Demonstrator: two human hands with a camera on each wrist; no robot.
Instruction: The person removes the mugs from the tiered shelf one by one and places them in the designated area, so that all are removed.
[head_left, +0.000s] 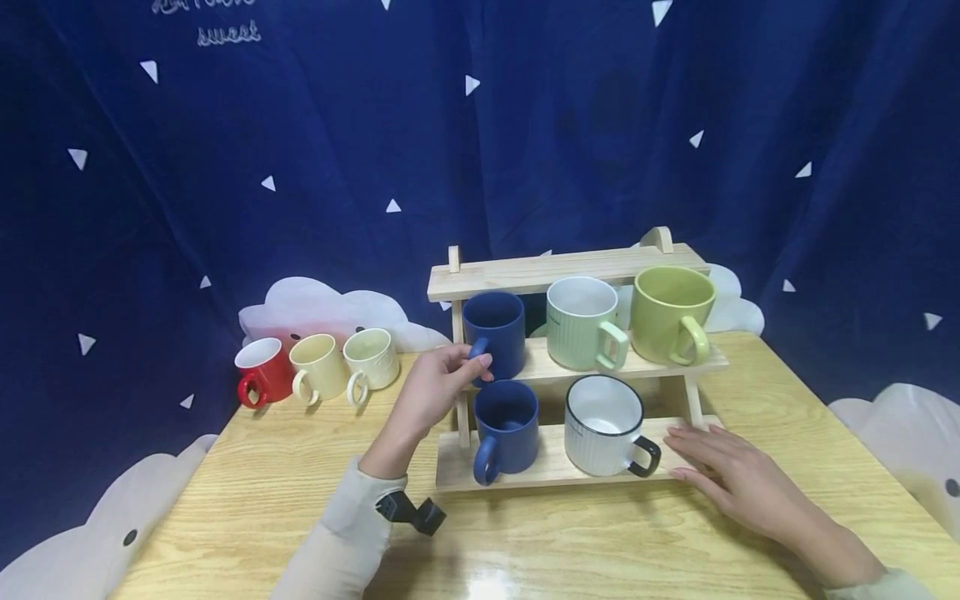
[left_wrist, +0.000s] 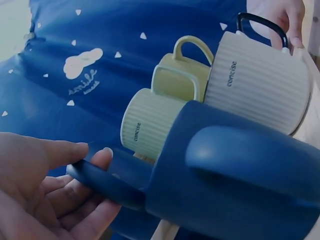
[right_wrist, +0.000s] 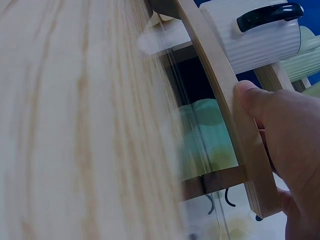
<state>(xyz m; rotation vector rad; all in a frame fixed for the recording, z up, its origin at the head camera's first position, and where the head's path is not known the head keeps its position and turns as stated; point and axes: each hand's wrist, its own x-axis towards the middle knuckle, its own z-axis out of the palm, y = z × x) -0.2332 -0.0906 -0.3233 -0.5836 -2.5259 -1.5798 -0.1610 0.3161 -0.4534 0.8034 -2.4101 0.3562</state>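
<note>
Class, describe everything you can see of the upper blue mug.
The upper blue mug is plain dark blue inside and out, its smooth body ceramic-looking, with one looped handle turned frontward. It is upright at the left end of the middle shelf, beside the pale green mug. The left hand pinches its handle; whether its base fully rests on the shelf is unclear.

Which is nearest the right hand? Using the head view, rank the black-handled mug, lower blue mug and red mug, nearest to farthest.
1. Black-handled mug: lower shelf, just left of the right hand.
2. Lower blue mug: same shelf, toward its left end.
3. Red mug: on the table, leftmost of the mugs.
</note>
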